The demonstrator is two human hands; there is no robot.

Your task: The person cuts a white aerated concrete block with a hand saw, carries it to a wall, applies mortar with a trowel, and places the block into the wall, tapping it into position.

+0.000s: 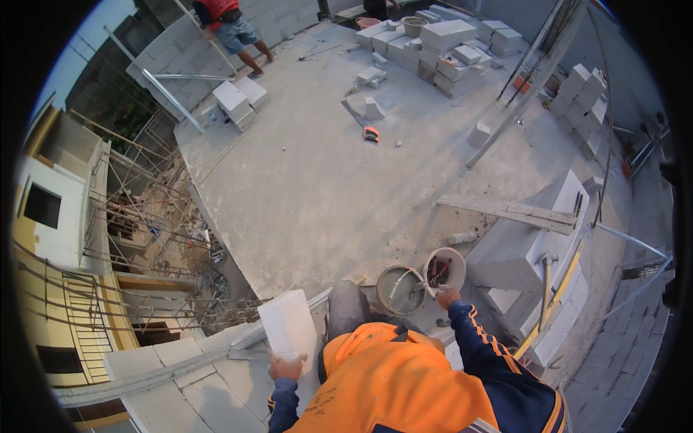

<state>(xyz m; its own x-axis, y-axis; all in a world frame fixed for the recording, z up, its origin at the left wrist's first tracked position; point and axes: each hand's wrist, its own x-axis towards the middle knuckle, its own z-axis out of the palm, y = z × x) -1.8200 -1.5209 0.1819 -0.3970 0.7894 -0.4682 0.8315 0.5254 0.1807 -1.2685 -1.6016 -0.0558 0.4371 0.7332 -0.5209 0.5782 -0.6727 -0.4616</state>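
A white lightweight concrete block (pixel 290 322) is at my lower left, beside the top of a low block wall. My left hand (pixel 286 366) grips its near end, thumb to one side and fingers to the other. My right hand (pixel 447 297) is closed at the near rim of a pale bucket (pixel 452 254), whose inside shows dark and reddish items I cannot make out. Just left of it stands a round bucket of grey, wet-looking mix (pixel 409 296) with a light-coloured handle across it. My fingertips at the rim are partly hidden.
A block wall (pixel 216 393) with a metal straightedge runs along the lower left, beside a drop to scaffolding. Large blocks (pixel 516 245) with a plank (pixel 505 211), hammer (pixel 546 278) and yellow level (pixel 556 303) stand right. A handsaw (pixel 370 135) lies ahead; a person (pixel 234 32) works far left.
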